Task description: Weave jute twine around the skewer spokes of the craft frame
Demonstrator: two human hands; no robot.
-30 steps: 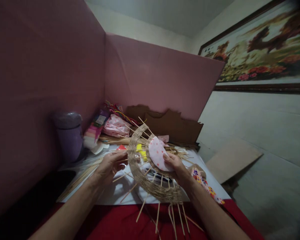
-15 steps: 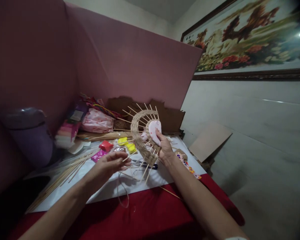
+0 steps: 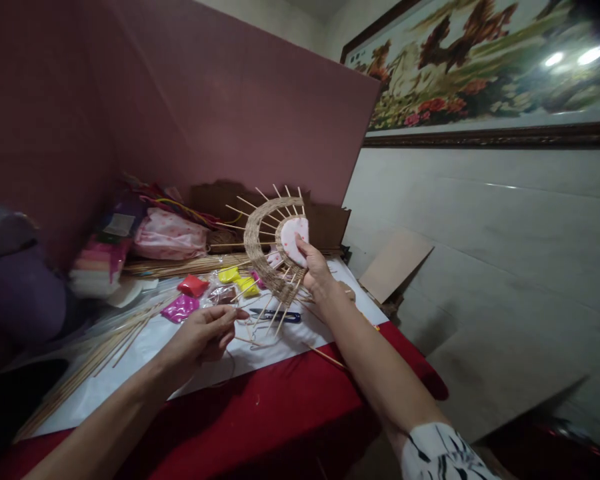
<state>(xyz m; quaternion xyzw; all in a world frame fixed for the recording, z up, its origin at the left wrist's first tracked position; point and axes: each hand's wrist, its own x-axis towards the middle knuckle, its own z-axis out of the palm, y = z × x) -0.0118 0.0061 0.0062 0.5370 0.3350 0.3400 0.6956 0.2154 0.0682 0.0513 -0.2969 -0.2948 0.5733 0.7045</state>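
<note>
My right hand (image 3: 316, 275) is closed on a half-woven wicker disc (image 3: 260, 253) with a pink dotted fabric centre (image 3: 294, 239) and bare sticks fanning out from its rim. I hold it upright at arm's length above the white sheet (image 3: 145, 347). My left hand (image 3: 203, 337) hovers low over the sheet, fingers pinched on a thin straw-coloured strand (image 3: 250, 340) that runs toward the disc.
Small red, yellow and pink packets (image 3: 193, 287) lie on the sheet, with blue scissors (image 3: 275, 317) under the disc. Long reeds (image 3: 105, 350) lie at the left. A pink bag (image 3: 167, 235), cardboard (image 3: 325, 223) and a purple container (image 3: 15, 280) sit against the pink partition.
My right hand has carried the disc up and away from me, turning it upright. My left hand has left the disc's edge and dropped toward the sheet, pinching the strand. The view swung right.
</note>
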